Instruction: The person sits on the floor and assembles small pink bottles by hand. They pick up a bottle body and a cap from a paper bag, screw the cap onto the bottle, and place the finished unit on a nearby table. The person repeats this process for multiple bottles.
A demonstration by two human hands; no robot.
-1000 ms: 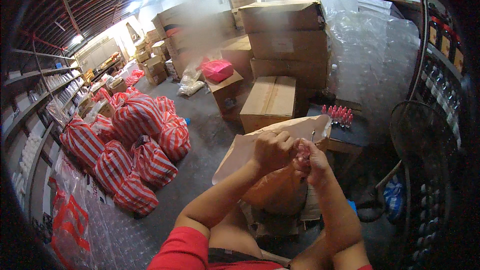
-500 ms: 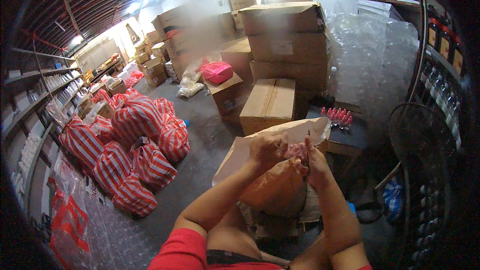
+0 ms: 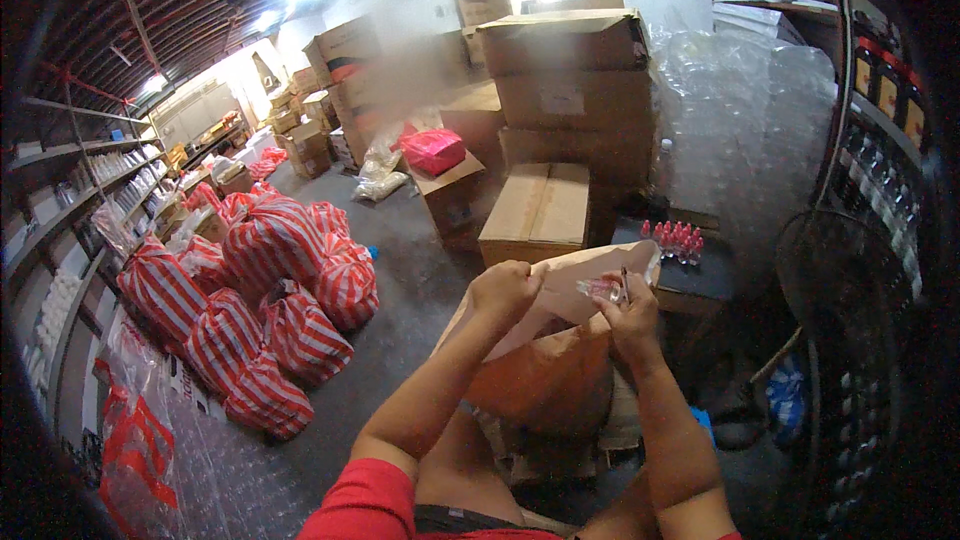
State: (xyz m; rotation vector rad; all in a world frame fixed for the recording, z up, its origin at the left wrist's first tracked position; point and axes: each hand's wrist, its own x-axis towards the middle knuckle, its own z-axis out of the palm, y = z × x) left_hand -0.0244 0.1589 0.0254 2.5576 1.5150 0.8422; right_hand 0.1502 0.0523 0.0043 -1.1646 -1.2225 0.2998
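Note:
My left hand [image 3: 508,294] is closed, knuckles up, over the far left side of a large open brown paper bag [image 3: 540,375]. Whether its fingers pinch the bag's rim or something small cannot be made out. Over the bag's right side, my right hand [image 3: 633,318] holds a small clear-and-pink plastic piece [image 3: 602,288] between thumb and fingers. A thin dark pointed tool [image 3: 625,282] sticks up from the same grip; its kind is unclear. Just beyond, several small clear bottles with pink tops [image 3: 680,240] stand grouped on a dark surface [image 3: 705,275].
A closed carton [image 3: 537,210] stands beyond the bag, with stacked cartons [image 3: 570,95] behind. Red-and-white striped sacks [image 3: 270,250] are piled on the left floor. Clear plastic-wrapped goods [image 3: 745,130] rise at right, beside a round dark fan-like frame [image 3: 850,310] and shelves [image 3: 880,150].
My left hand has moved left, away from my right hand. The right hand has turned and lowered slightly, showing more of the clear-and-pink piece. The bag's opening is less covered.

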